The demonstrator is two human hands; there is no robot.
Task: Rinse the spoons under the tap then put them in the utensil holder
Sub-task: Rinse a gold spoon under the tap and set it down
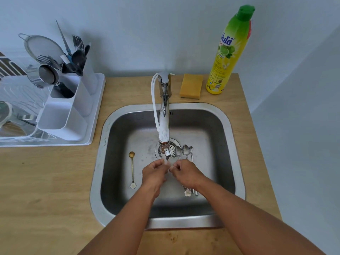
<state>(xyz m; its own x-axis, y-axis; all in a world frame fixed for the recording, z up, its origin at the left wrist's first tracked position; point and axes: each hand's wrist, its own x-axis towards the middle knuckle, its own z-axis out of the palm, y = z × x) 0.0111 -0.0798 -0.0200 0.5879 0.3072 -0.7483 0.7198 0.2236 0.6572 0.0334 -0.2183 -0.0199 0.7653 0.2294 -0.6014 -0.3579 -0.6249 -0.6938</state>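
Both hands were held under the chrome tap spout (164, 126) in the square stainless-steel sink (229, 126). The left hand (154, 173) and right hand (185, 174) had fingers curled together in the water; whether anything was pinched between them could not be told. A gold spoon with a flower-shaped end (132, 167) lay on the sink floor to the left. Three silver spoons (184, 150) lay side by side near the drain, partly under the right hand. The white plastic utensil holder (73, 107), holding cutlery, stood on the counter to the left.
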